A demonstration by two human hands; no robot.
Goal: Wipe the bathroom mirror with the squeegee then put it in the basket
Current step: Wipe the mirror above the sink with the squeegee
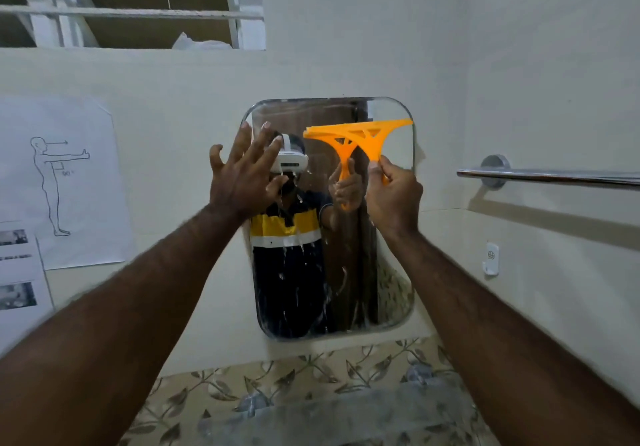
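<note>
A rounded rectangular mirror [388, 290] hangs on the pale wall in the middle of the view, streaked with water drops over its lower half. My right hand [393, 196] grips the handle of an orange squeegee [360, 139], whose wide blade lies near the mirror's upper right corner. Whether the blade touches the glass I cannot tell. My left hand [242, 172] is raised with fingers spread at the mirror's upper left edge, holding nothing. No basket is in view.
A chrome towel bar [554, 175] juts from the wall at right, with a small white hook [491, 258] below it. Paper sheets with a figure drawing [59, 182] are taped at left. A barred window [131, 6] sits above. Leaf-patterned tiles [277, 383] run below the mirror.
</note>
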